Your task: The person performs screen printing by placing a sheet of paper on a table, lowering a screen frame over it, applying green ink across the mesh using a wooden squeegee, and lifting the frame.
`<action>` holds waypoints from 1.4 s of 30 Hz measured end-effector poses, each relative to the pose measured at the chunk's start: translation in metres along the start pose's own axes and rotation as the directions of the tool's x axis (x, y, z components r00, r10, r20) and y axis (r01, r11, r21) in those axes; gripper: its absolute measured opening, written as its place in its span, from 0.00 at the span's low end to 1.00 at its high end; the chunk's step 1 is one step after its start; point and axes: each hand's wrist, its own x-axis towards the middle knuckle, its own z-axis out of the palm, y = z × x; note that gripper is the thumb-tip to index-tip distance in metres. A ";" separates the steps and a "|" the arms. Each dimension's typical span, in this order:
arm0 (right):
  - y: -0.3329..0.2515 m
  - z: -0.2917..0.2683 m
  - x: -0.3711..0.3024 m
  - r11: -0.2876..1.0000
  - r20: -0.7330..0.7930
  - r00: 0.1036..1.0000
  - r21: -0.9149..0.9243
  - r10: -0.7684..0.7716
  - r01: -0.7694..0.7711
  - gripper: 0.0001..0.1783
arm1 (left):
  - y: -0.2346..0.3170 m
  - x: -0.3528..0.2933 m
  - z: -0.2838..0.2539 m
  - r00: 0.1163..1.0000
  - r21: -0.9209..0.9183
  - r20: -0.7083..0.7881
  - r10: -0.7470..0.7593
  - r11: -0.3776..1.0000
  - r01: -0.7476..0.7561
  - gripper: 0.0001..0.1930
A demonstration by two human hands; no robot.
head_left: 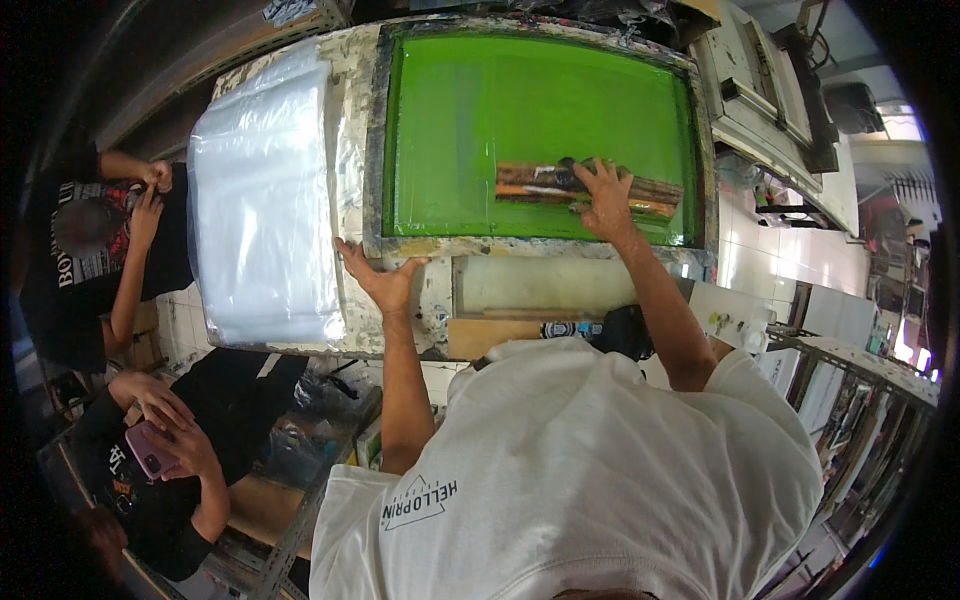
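A screen-printing frame [376,140] with bright green mesh [450,120] lies flat on the paint-spattered worktable [350,90]. Across the lower right of the mesh lies a long wooden squeegee [535,180], its wood stained brown and dark. My right hand [605,200] grips the squeegee near its middle, fingers over the far side. My left hand [380,282] is open with thumb and fingers spread, at the frame's lower left corner. Its fingertips come close to a stack of clear plastic sheets or bags [265,200]; whether they touch is hard to tell.
A pale board [530,285] lies along the table's near side. To the left, one person in black [75,290] has hands together; another [170,520] holds a pink phone [150,450]. At the right are a white machine [765,90] and a metal rack [860,365].
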 end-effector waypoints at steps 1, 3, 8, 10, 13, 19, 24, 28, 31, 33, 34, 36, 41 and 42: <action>0.008 0.003 0.009 1.000 -0.023 1.000 0.011 0.002 -0.001 0.47 | 0.001 0.001 0.000 1.000 0.005 0.002 0.015 1.000 -0.015 0.67; 0.021 0.010 0.029 0.999 -0.065 0.998 0.034 0.001 0.001 0.47 | 0.002 0.000 -0.002 0.999 0.019 0.002 0.041 0.999 -0.041 0.66; 0.053 0.018 0.089 0.998 -0.201 0.979 0.034 -0.036 0.043 0.46 | 0.010 0.000 -0.003 1.000 -0.013 0.005 0.002 1.000 -0.002 0.61; 0.066 0.019 0.117 0.997 -0.244 0.968 0.032 -0.059 0.068 0.46 | 0.007 0.000 -0.002 1.000 -0.008 0.003 0.022 1.000 -0.022 0.57; 0.084 0.012 0.160 0.997 -0.264 0.962 0.022 -0.069 0.078 0.46 | -0.001 -0.001 -0.002 0.998 -0.019 0.003 0.055 0.998 -0.055 0.51; 0.132 0.021 0.236 0.980 -0.431 0.881 -0.048 -0.197 0.196 0.46 | 0.005 0.001 -0.001 1.000 -0.078 0.027 0.005 0.997 -0.003 0.51; 0.171 0.020 0.284 0.961 -0.452 0.849 -0.165 -0.274 0.222 0.43 | 0.013 0.005 0.001 1.000 -0.088 0.031 0.001 0.996 0.001 0.58; 0.154 0.008 0.292 0.971 -0.437 0.867 -0.131 -0.240 0.202 0.45 | -0.011 -0.003 0.000 1.000 -0.034 0.010 0.021 0.999 -0.020 0.67; 0.129 -0.015 0.294 0.895 -0.221 0.974 -0.443 -0.042 -0.062 0.42 | 0.008 0.001 0.003 0.996 -0.160 -0.021 -0.085 0.984 0.081 0.64; 0.088 -0.037 0.288 0.838 -0.163 0.986 -0.535 0.020 -0.106 0.43 | 0.009 0.000 -0.003 0.998 -0.064 -0.026 -0.048 0.997 0.047 0.64; 0.102 -0.032 0.294 0.807 -0.176 0.984 -0.583 -0.018 -0.090 0.44 | 0.009 0.000 -0.005 0.996 -0.060 -0.016 -0.085 0.995 0.084 0.63; 0.082 -0.037 0.294 0.874 -0.158 0.987 -0.474 0.041 -0.112 0.41 | 0.017 -0.001 -0.009 0.985 -0.109 -0.010 -0.171 0.980 0.169 0.62; 0.105 -0.027 0.295 0.912 -0.019 0.998 -0.406 0.063 -0.065 0.47 | 0.003 -0.006 -0.012 0.998 -0.034 0.008 -0.055 0.998 0.055 0.60; 0.105 -0.027 0.298 0.913 0.004 0.998 -0.403 0.070 -0.063 0.48 | 0.005 -0.007 -0.012 0.997 -0.073 -0.006 -0.074 0.995 0.073 0.59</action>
